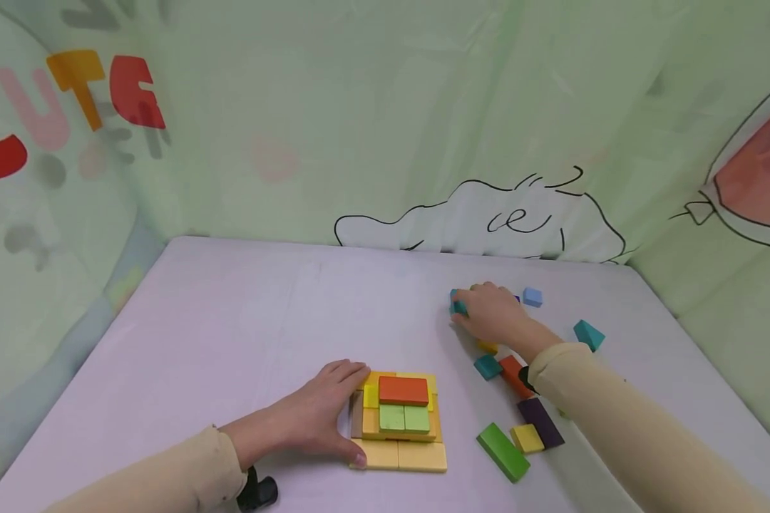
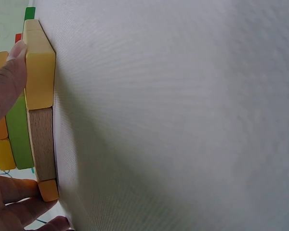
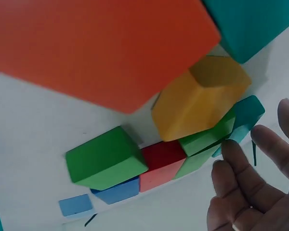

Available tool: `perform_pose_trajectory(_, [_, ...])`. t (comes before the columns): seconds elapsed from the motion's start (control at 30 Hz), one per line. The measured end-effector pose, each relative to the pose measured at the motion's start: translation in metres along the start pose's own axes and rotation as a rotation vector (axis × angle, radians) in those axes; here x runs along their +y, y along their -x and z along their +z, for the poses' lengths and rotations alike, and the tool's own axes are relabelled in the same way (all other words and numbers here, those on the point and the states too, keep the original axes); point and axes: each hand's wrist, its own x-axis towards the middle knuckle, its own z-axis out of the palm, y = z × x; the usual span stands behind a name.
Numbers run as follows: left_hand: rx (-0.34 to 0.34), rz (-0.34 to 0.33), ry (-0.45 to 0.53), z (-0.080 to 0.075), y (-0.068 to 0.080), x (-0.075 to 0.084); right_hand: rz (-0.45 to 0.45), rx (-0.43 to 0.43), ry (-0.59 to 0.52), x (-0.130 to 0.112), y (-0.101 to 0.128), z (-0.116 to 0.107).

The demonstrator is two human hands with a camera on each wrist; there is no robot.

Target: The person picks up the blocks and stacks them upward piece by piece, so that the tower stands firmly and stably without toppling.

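My left hand (image 1: 317, 412) spans the left side of a layered stack of wooden blocks (image 1: 417, 424). Its thumb rests on a pale yellow block (image 2: 40, 79) at the front corner, and its fingers touch an orange block (image 2: 48, 190) at the back corner. A red-orange block (image 1: 403, 390) lies on top, behind two light green blocks (image 1: 391, 418). Farther back on the right, my right hand (image 1: 490, 313) reaches to a teal block (image 3: 250, 113). Its fingertips are at that block, and the thumb stands apart. Green blocks (image 3: 106, 156) and a red block (image 3: 162, 166) lie alongside.
Loose blocks lie under and around the right forearm: a green block (image 1: 503, 452), a small yellow block (image 1: 527, 438), a dark purple block (image 1: 540, 422), a teal triangular block (image 1: 589, 335) and a light blue block (image 1: 532, 296). A printed curtain (image 1: 391, 128) hangs behind the white table (image 1: 263, 299).
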Motion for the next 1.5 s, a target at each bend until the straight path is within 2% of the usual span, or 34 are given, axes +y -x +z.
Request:
perform_pose_trajectory(0.17, [0.005, 0.013, -0.006, 0.0, 0.001, 0.001, -0.01, 0.002, 0.05, -0.004, -0.008, 0.006])
perform_pose_trajectory(0.3, [0.003, 0.01, -0.004, 0.0, 0.001, 0.001, -0.059, 0.018, 0.078, -0.004, -0.009, 0.008])
perform_pose_trajectory(0.5, [0.005, 0.008, -0.001, 0.0, 0.001, 0.001, -0.169, -0.005, -0.037, -0.003, -0.003, 0.007])
perform_pose_trajectory(0.6, [0.004, 0.008, 0.0, 0.0, 0.001, 0.001, -0.187, -0.018, -0.084, -0.002, -0.001, 0.007])
perform_pose_trajectory(0.73, [0.001, 0.004, 0.005, 0.0, 0.002, 0.0, -0.103, -0.012, -0.091, -0.002, -0.002, 0.006])
perform_pose_trajectory(0.87, [-0.004, -0.005, -0.002, 0.0, 0.001, -0.001, -0.021, -0.015, -0.041, 0.001, -0.006, 0.007])
perform_pose_trajectory(1.17, [-0.008, -0.005, -0.012, 0.001, -0.001, -0.002, 0.001, -0.028, -0.012, -0.002, -0.008, 0.005])
perform_pose_trajectory(1.33, [-0.01, -0.008, -0.013, 0.001, -0.001, -0.002, -0.029, 0.071, -0.037, -0.01, 0.012, -0.009])
perform_pose_trajectory(1.5, [0.003, 0.002, -0.02, 0.0, -0.001, -0.003, -0.161, 0.295, -0.092, -0.029, 0.054, -0.028])
